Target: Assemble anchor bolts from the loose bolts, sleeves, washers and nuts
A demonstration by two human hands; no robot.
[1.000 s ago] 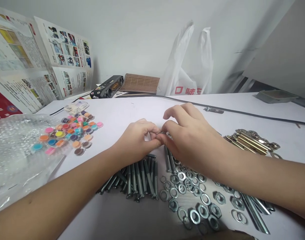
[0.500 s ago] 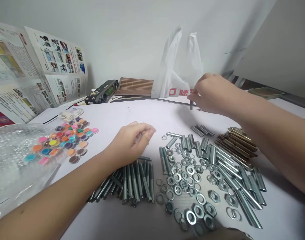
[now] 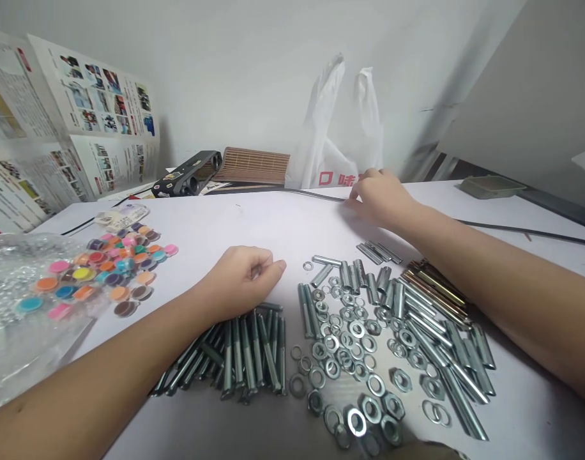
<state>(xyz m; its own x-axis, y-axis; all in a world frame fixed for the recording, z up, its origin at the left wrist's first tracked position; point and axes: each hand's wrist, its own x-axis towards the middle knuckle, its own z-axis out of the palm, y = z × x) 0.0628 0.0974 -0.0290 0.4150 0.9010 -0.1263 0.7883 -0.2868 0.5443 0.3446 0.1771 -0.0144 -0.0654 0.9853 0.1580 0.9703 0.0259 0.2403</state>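
My left hand rests curled just above a pile of long bolts, thumb lying beside the bent fingers, with nothing visible in it. At the far side of the white table, my right hand points down with fingers closed together near the surface; whatever is in the fingertips is hidden. A small row of thin metal pins lies just nearer to me than that hand. Between the forearms spread metal sleeves, flat washers, hex nuts and brass-coloured expansion anchors.
On the left are colourful small capped pots and a clear plastic bag. Newspaper stands behind them. Along the back are a black case, a bamboo mat, a white carrier bag and a flat box.
My right hand has lowered toward the table; the short metal cylinder seen in its fingertips is now out of sight. My left hand has curled its fingers more, staying over the bolts.
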